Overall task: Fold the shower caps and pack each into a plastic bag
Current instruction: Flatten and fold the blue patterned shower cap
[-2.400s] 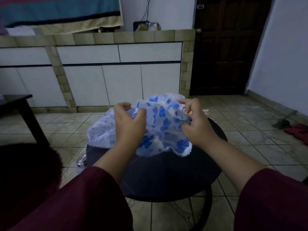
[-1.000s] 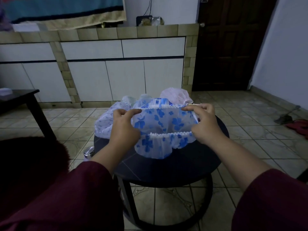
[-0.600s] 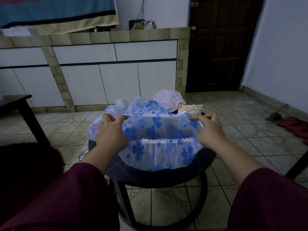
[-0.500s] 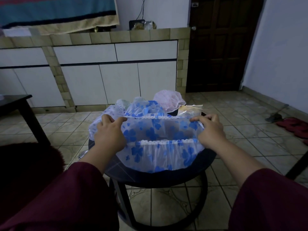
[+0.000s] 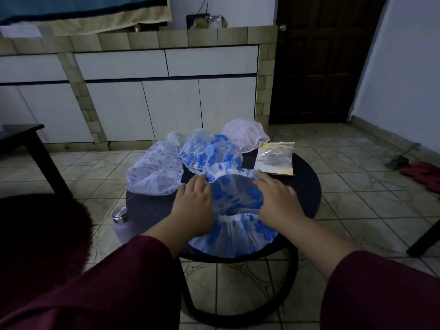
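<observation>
1. Progress first: you are on the opening step with one blue-flowered shower cap point(image 5: 234, 225), which lies spread on the near part of the round black table point(image 5: 307, 194), its near edge hanging over the rim.
2. Your left hand point(image 5: 194, 206) and right hand point(image 5: 277, 201) lie flat on it, fingers extended and pressing the plastic down near the far elastic hem; neither hand grips anything.
3. Folding looks barely begun, to my eye: the cap is flattened, not yet doubled over.
4. Waiting behind it are a second blue cap point(image 5: 209, 151), a white patterned cap point(image 5: 154, 172) and a pink cap point(image 5: 242, 134), all unfolded.
5. Plastic bags point(image 5: 275, 158) sit in a small stack at the far right of the table, beside your right fingertips; none visibly holds a cap, so all packing is left.
</observation>
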